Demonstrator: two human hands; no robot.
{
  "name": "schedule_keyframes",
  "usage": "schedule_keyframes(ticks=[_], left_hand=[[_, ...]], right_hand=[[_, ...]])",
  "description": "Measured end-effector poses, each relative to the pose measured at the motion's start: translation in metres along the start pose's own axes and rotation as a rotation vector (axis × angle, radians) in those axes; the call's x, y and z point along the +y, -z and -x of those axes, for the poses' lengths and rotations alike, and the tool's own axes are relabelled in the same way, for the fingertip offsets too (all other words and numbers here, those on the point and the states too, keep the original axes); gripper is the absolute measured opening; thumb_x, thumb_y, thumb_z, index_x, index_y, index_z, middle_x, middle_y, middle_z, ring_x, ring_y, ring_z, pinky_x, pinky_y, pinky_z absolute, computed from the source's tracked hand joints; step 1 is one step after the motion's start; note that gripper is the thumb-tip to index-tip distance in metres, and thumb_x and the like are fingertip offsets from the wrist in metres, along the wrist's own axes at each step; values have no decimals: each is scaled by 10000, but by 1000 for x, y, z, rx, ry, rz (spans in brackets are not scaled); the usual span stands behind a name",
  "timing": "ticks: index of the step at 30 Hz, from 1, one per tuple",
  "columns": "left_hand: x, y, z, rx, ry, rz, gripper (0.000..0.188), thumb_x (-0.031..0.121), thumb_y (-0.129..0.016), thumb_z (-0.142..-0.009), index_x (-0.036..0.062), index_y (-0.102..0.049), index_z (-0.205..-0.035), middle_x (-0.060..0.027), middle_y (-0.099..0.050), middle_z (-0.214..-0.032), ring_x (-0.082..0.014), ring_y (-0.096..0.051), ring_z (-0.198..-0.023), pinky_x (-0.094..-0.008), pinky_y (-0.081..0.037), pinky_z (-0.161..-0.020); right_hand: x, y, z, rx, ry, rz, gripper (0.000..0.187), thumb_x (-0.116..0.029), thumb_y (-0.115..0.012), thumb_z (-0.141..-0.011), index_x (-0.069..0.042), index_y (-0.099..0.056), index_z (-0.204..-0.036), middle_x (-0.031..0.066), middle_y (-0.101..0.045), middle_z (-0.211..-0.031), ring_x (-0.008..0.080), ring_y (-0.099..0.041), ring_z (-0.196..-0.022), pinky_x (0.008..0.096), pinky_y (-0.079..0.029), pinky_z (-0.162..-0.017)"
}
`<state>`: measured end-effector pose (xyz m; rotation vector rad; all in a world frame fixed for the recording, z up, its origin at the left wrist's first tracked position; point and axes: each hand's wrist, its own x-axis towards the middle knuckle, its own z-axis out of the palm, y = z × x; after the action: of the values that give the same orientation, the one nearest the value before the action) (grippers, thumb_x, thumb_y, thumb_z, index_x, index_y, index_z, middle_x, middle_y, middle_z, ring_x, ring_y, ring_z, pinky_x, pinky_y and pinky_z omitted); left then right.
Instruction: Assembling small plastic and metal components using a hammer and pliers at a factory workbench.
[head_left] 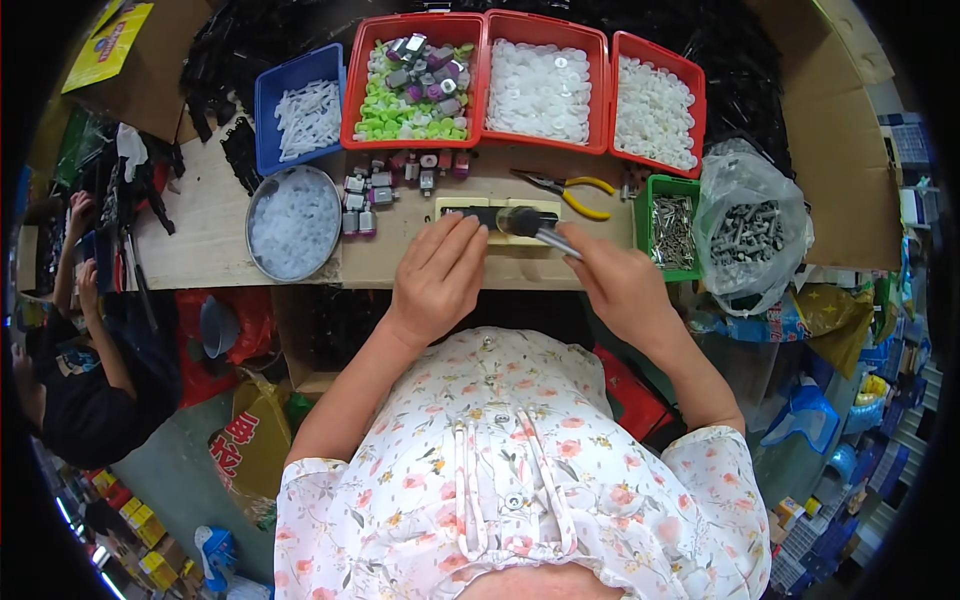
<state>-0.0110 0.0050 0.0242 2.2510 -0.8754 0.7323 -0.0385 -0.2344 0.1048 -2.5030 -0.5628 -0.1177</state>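
A cream block fixture (545, 206) lies near the table's front edge, with a long black plastic part (478, 213) set in it. My left hand (440, 270) lies over the fixture's left end, fingers stretched out and fingertips touching the black part. Gripped in my right hand (622, 285) is a hammer (522, 220) with a metallic shaft. Its dark, rounded head is over the right half of the black part; whether it touches is hard to tell. Just behind the fixture are pliers (585, 197) with yellow handles.
Small motors (380, 180) cluster behind my left hand. Bins hold white pins (308, 115), green pieces and motors (415, 90), white discs (540, 90) and white pieces (652, 110). A round bowl (292, 222), green screw box (672, 225) and plastic bag (750, 235) flank them. Another person (90, 370) works left.
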Motion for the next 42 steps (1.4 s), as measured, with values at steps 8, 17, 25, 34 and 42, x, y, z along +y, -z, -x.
schedule_keyframes(ticks=[8,17,25,34,42], left_hand=[[4,-9,-7,-117,-19,-23,285,9,-742,-773,-41,-688,-1049,-144,-671,-1104,-315,-637,-1047,-426,-510,-877],[-4,-17,-11,-100,-92,-6,285,-8,-735,-739,-32,-701,-1021,-129,-674,-1090,-290,-639,-1017,-402,-494,-845],[-6,-17,-15,-77,-104,14,235,41,-725,-765,-20,-700,-990,-105,-667,-1053,-270,-634,-996,-397,-482,-854],[2,-19,-39,-134,47,138,254,39,-761,-761,20,-690,-1004,-104,-658,-1008,-304,-627,-913,-403,-508,-787],[-4,-4,-47,-89,464,591,270,70,-706,-878,8,-690,-1140,-82,-664,-995,-220,-647,-907,-294,-502,-802]], right_hand=[[9,-5,15,-83,-135,52,378,-28,-637,-888,-29,-594,-1263,204,-688,-944,377,-678,-773,414,-544,-653],[16,15,23,98,-195,19,369,-43,-629,-906,-35,-581,-1272,190,-677,-860,378,-659,-703,429,-520,-622],[29,24,-13,134,-149,142,291,-65,-640,-911,-68,-628,-1202,177,-673,-858,375,-664,-729,428,-517,-634],[111,-7,-130,247,119,601,212,-95,-666,-859,-80,-657,-1070,75,-596,-924,285,-607,-913,417,-483,-784],[67,4,-59,208,236,396,194,-80,-682,-834,-30,-632,-1015,110,-600,-1071,310,-603,-966,408,-495,-803]])
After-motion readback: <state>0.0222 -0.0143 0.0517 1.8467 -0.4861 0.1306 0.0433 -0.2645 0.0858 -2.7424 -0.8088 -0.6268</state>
